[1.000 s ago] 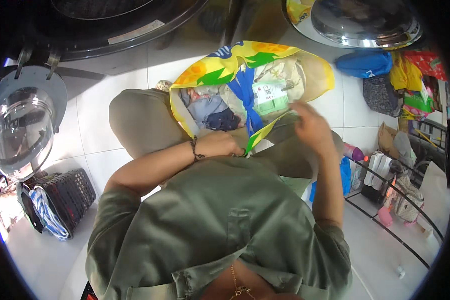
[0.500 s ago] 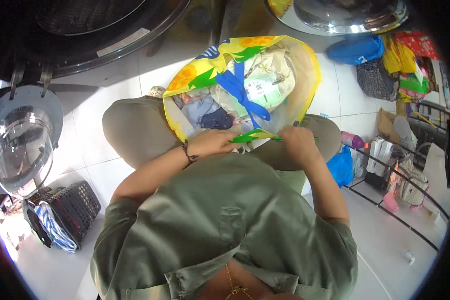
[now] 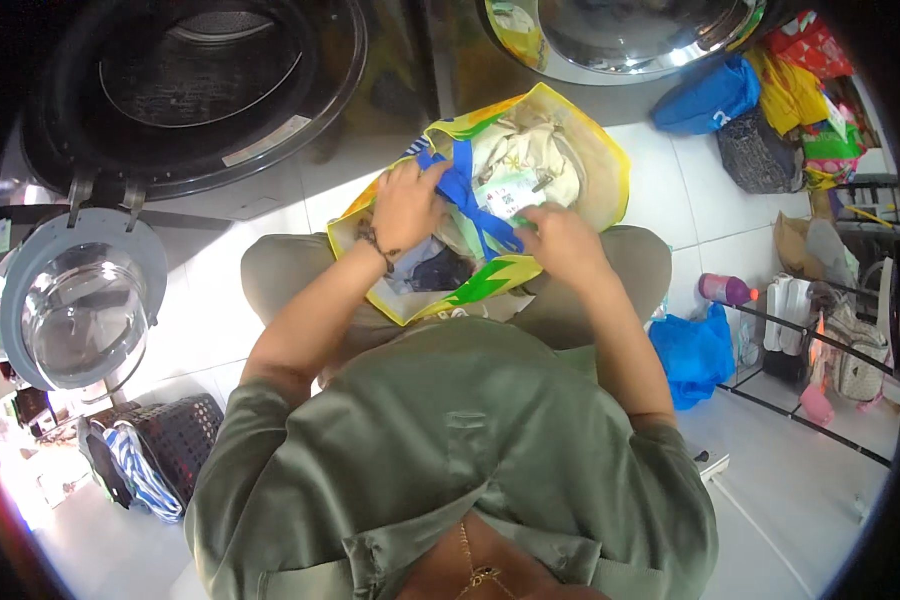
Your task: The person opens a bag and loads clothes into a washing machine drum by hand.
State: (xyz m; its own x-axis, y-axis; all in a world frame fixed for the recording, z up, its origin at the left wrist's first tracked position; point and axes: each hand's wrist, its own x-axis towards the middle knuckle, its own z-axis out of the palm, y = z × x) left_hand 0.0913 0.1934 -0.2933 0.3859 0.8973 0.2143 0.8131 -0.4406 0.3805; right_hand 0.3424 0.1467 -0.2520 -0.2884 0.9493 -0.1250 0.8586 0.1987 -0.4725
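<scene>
A large yellow bag [image 3: 610, 160] with green and orange print sits between my knees, its mouth open. Inside lie a cream patterned cloth [image 3: 535, 150], dark and grey-blue clothes [image 3: 438, 272] and a pale green printed slip [image 3: 508, 195]. A blue strap [image 3: 463, 190], looped and knotted, crosses the opening. At the bag's far left side my left hand [image 3: 407, 208] is closed on the strap's left part, fingers partly hidden. My right hand [image 3: 565, 242] pinches near the strap's right end, beside the slip; its fingertips show only in part.
An open front-loading machine [image 3: 200, 90] stands at far left, its round door [image 3: 85, 300] swung out. Another machine's door [image 3: 640, 35] is at the back. A dark basket [image 3: 180, 440] stands left. Right are several bags [image 3: 705, 95], a purple bottle [image 3: 725, 289], a blue plastic bag [image 3: 692, 355] and a black rack [image 3: 810, 340].
Both hands have left the bag's near rim and moved in over its mouth to the blue strap. The bag's opening has narrowed, and the view has shifted slightly.
</scene>
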